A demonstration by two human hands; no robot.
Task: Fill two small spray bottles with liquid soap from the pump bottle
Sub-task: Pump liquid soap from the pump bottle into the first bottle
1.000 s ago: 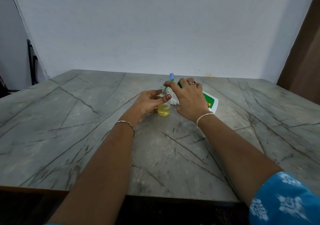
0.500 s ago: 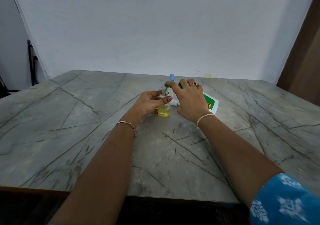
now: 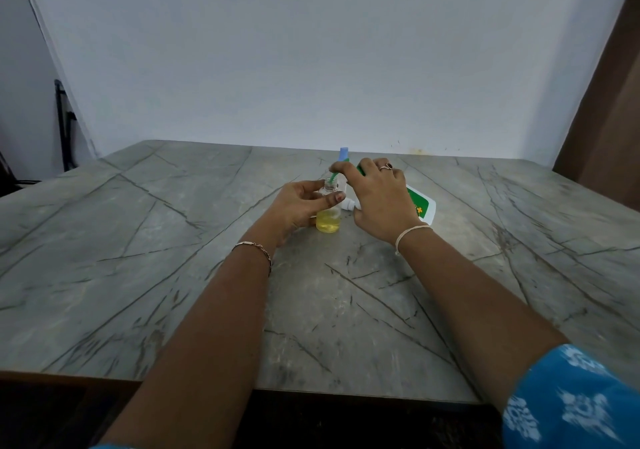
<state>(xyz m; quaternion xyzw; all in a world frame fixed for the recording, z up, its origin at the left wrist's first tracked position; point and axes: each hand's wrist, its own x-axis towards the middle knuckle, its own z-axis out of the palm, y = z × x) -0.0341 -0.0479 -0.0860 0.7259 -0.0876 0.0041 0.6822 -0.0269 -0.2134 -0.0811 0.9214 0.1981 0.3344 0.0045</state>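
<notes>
Small clear spray bottle [image 3: 331, 210], yellow liquid [image 3: 327, 224] inside, stands on the grey marble table [image 3: 173, 241], gripped by the left hand [image 3: 298, 206]; at its 2 o'clock the right hand [image 3: 381, 203] clasps the tilted white green-labelled pump bottle [image 3: 421, 206].

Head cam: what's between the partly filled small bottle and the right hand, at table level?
Head view: a small white part, probably a spray cap, lies on the table between the small bottle and the right hand.

Yellow plus [image 3: 419, 209] on pump bottle label [image 3: 416, 200]
</notes>
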